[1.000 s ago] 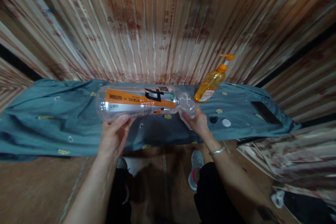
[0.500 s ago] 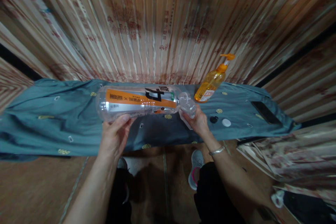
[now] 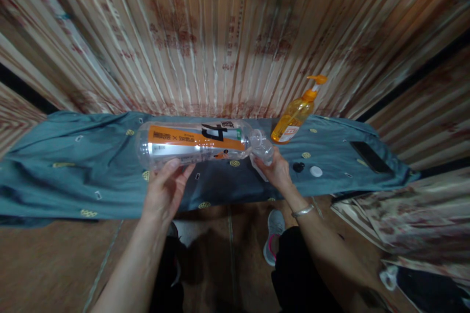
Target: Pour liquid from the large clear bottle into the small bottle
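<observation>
A large clear plastic bottle [image 3: 196, 142] with an orange and silver label lies sideways in the air above the cloth. Its base points left and its narrow clear end points right. My left hand [image 3: 167, 183] is closed on the lower side near the base, thumb in front and the other fingers partly hidden behind. At the right end my right hand [image 3: 274, 168] pinches a white tissue [image 3: 260, 168] against the clear neck; part of its grip is hidden. Close to that hand lie a small black piece [image 3: 298, 167] and a round white cap [image 3: 316, 171].
An orange pump bottle [image 3: 292, 120] stands behind my right hand. A dark phone-like slab [image 3: 371, 156] rests farther right. Blue-green patterned cloth [image 3: 110, 171] covers the narrow surface, with a pleated curtain [image 3: 205, 34] behind it.
The bottle has rolled slightly about its length, so its printing sits a little differently. My left hand has shifted slightly right along it. My right hand stays almost still.
</observation>
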`<state>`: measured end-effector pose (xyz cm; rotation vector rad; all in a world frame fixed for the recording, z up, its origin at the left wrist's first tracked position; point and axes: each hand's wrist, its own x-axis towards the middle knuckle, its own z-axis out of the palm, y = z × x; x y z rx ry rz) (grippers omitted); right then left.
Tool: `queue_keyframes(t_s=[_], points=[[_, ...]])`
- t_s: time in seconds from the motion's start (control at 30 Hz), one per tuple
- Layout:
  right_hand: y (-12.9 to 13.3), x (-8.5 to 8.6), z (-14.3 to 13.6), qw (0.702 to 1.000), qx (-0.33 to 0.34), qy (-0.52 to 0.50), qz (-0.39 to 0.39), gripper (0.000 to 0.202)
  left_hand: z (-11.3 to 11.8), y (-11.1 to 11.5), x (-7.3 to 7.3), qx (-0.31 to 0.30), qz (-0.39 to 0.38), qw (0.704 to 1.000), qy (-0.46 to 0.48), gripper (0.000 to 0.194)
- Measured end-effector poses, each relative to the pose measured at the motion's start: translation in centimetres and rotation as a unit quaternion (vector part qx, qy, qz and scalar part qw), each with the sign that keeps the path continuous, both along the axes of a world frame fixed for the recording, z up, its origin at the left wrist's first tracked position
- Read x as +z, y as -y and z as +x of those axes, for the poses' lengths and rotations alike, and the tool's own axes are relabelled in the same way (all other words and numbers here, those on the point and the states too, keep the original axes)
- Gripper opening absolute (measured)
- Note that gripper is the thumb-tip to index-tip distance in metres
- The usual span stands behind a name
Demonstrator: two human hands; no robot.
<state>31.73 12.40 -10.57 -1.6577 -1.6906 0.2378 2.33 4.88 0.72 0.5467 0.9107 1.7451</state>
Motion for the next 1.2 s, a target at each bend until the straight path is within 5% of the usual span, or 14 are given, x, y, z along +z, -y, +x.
queue_keyframes(t_s=[1.2], points=[[0.02,-0.07,0.00,1.000,-0.008,0.018,0.014,0.053,0.41,-0.01,-0.11,-0.033,-0.013,0.999,0.034,0.059]])
